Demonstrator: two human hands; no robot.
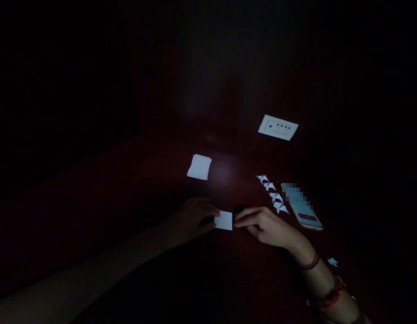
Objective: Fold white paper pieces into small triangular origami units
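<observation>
The scene is very dark. A small white paper slip (224, 220) lies on a dark reddish table (134, 189). My left hand (191, 219) rests at the slip's left edge, fingers curled with the fingertips touching it. My right hand (262, 223) lies at its right edge, index finger stretched toward the paper and the other fingers curled under. Both hands press the slip flat against the table.
A stack of white paper squares (199, 167) sits farther back. Several small folded white paper pieces (272, 194) lie in a row right of my hands, beside a phone (301, 206) with a lit screen. A white wall socket (278, 127) is behind. One folded piece (333, 261) lies near my right wrist.
</observation>
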